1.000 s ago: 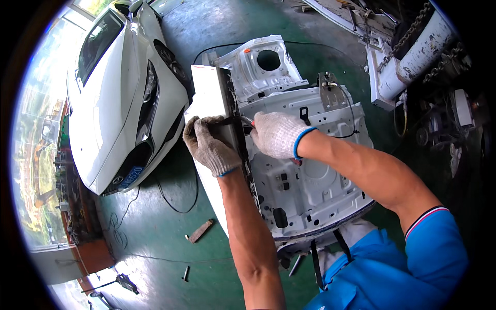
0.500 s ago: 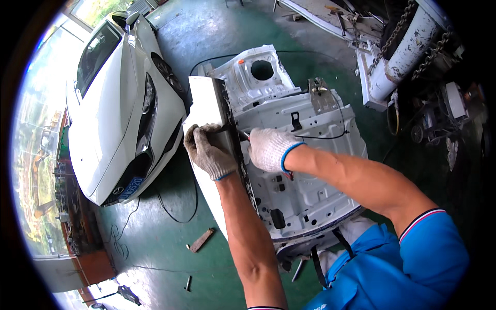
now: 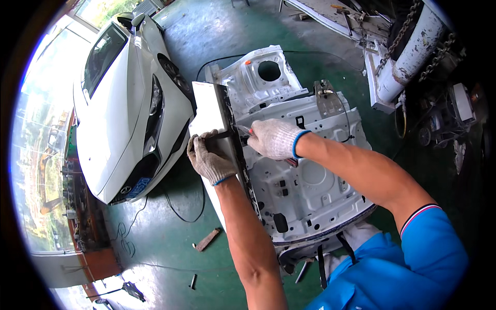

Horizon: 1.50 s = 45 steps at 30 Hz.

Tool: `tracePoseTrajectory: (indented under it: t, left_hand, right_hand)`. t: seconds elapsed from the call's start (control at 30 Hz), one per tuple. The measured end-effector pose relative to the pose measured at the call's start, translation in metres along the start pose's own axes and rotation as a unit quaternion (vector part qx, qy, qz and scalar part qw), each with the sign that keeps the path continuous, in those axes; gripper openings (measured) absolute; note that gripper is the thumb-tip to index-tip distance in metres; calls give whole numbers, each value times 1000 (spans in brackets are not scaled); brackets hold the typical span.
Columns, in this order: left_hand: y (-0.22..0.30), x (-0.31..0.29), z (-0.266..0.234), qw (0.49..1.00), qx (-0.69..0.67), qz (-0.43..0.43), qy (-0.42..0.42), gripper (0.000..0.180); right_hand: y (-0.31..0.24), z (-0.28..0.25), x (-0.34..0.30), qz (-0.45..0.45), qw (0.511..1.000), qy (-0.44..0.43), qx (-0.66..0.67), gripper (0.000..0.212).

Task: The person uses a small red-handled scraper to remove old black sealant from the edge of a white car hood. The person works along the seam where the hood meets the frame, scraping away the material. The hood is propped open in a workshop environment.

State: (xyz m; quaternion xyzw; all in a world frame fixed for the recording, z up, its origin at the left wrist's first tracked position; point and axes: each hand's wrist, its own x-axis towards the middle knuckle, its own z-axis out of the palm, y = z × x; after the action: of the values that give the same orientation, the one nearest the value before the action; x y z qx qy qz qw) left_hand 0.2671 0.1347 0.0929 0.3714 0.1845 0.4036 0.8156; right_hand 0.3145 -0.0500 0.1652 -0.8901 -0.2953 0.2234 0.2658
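A worker's gloved left hand [image 3: 209, 161] still clamps the outer edge of a white stripped steel car door shell [image 3: 289, 170] lying on the green floor, while the right hand [image 3: 274, 138], fist closed around a small tool, has edged nearer; a white car [image 3: 129, 103] stands beyond.

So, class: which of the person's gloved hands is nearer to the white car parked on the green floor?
Left. The left hand grips the door panel's outer edge, on the side facing the white car. The right hand rests further away, over the panel's inner face.
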Motion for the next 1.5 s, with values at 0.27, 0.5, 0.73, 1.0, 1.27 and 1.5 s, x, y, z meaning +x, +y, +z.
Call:
tracePoseTrajectory:
  t: [0.27,0.5,0.73,1.0,1.27,1.5]
  left_hand:
    - [-3,2,-11,997,-68,25,-29,13]
    - [-8,4,-22,992,-116,24,-52,12]
    - [-8,18,-31,983,-173,-24,-49,10]
    - [10,-20,9,893,338,245,-167,28]
    - [45,-29,1,596,670,330,-293,22]
    - [43,-38,-1,649,685,248,-218,16]
  right_hand:
    - [-23,3,2,20,996,-73,-52,31]
    - [-40,-5,-15,38,990,-107,-87,36]
    - [-13,52,-10,-52,978,-84,-183,30]
    - [-20,37,-21,44,994,-90,-39,34]
    - [1,26,-30,28,997,-75,-11,33]
    - [6,13,-19,6,999,3,32,38]
